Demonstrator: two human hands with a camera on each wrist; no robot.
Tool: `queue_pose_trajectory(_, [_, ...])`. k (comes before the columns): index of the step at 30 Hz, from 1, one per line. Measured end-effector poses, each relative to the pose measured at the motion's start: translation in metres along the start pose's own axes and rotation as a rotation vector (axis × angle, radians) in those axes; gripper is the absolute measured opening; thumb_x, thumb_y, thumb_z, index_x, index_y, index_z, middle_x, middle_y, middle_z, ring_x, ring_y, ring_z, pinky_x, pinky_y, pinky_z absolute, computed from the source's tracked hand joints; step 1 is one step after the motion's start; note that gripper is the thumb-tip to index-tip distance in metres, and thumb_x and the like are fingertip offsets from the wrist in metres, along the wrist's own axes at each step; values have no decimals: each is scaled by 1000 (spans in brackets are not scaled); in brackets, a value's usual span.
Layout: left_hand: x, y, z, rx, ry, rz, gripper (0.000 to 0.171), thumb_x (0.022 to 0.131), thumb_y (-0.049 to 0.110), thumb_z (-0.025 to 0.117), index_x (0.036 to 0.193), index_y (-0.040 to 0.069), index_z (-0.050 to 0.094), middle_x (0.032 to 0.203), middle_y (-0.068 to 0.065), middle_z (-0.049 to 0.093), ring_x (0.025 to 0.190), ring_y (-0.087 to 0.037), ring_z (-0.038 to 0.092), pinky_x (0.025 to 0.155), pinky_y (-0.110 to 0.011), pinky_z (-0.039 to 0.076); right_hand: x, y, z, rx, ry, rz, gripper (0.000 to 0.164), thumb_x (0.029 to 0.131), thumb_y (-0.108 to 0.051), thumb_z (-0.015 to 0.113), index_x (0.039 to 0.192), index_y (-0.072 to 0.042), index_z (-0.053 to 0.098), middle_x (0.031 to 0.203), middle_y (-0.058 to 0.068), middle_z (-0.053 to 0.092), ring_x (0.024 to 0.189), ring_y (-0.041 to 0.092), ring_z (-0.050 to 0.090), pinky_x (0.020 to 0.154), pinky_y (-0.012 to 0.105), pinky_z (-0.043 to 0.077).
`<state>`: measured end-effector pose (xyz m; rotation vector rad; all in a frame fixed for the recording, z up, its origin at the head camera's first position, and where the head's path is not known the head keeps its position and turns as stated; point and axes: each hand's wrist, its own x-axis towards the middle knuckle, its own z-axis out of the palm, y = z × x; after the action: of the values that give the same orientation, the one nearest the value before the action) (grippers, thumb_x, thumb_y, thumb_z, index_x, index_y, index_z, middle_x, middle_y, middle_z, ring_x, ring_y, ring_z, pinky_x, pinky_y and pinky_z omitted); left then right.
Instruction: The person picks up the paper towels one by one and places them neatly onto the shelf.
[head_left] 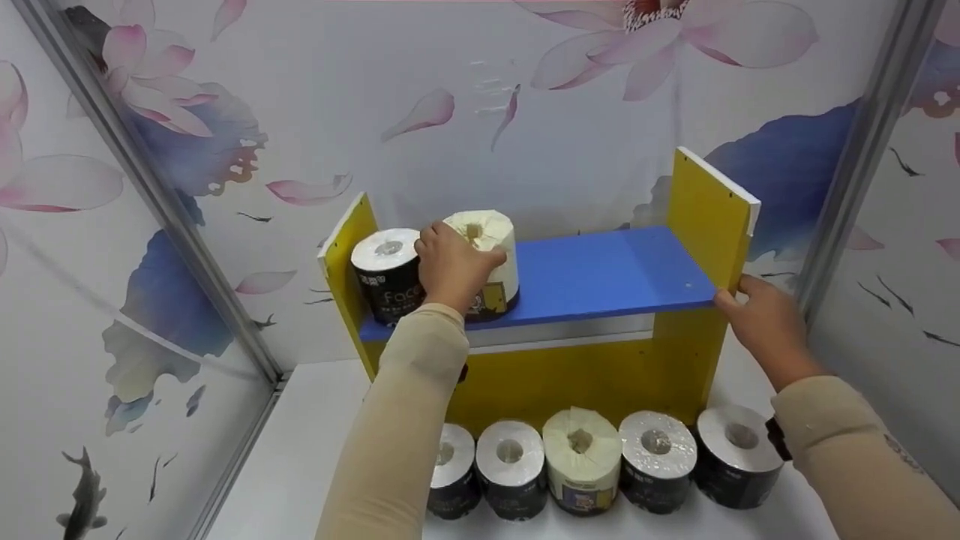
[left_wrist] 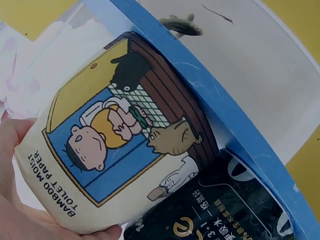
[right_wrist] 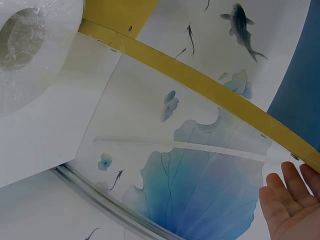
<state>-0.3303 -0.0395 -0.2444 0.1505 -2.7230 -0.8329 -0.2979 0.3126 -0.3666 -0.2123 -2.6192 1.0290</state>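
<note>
On the left half of the blue board (head_left: 600, 274), the cream toilet roll (head_left: 505, 283) stands upright, near the front edge. Your left hand (head_left: 457, 262) has it round the top, thumb and fingers spread about roll-wide. Left wrist view reads "BAMBOO MOIST TOILET PAPER" above a cartoon with cats. Just left of it: a black-wrapped roll (head_left: 386, 281), also upright; can't tell if the two touch.

Your right hand (head_left: 772, 322) is at the right yellow panel (head_left: 709, 217), where the board's front corner meets it: thumb at the front edge, fingers loosely extended on the outer side, touching rather than wrapped round. Left yellow panel (head_left: 346, 251) closes the other end; lower yellow board (head_left: 555, 382) runs beneath.

In front, on the white counter (head_left: 315, 427), you've got five rolls in a row: cream one (head_left: 583, 465) mid-row, black-wrapped ones either side, leftmost partly behind your left sleeve (head_left: 405, 405). Lotus-and-fish print wall (head_left: 337, 90) behind.
</note>
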Motion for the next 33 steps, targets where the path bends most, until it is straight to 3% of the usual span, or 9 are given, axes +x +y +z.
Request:
queue_pose_trajectory(6, [1,-2,0,11,-16,5,101,79,51,72,148,-3,22,147,-20,29,133,-33,31,104,-40,38,-1,0,0,0,13,-12,58,99,-40,41,134,5,50,125,30,56,95,38,53,72,47,44])
queue_pose_trajectory(13, [1,-4,4,32,-4,13,99,82,54,68,147,-5,23,145,-22,31,131,-33,32,102,-40,39,-2,3,1,-46,50,-64,52,100,-40,43,126,3,56,91,22,63,66,28,49,56,37,37])
queue_pose_trajectory(21, [1,-6,7,71,27,48,98,84,54,66,148,-5,20,147,-22,28,138,-33,26,108,-38,33,-2,3,0,-42,78,-81,47,99,-37,44,119,3,59,75,14,58,61,26,45,54,37,35])
queue_pose_trajectory(24, [1,-8,8,73,33,69,100,84,53,66,149,-5,18,150,-23,25,140,-34,22,112,-38,28,-2,2,0,-33,74,-77,47,99,-37,44,120,3,58,78,15,59,62,27,46,55,37,36])
queue_pose_trajectory(30, [-2,-12,11,74,42,115,101,85,52,66,152,-3,13,155,-22,18,144,-34,15,115,-39,23,-2,3,0,-22,58,-69,52,99,-39,43,126,4,56,102,25,63,73,31,50,59,39,37])
queue_pose_trajectory(33, [-4,-14,12,93,67,150,101,85,51,66,153,-1,13,155,-22,18,144,-34,14,115,-40,21,-2,3,0,-21,53,-62,53,99,-40,43,127,4,56,105,26,62,74,32,50,59,39,37])
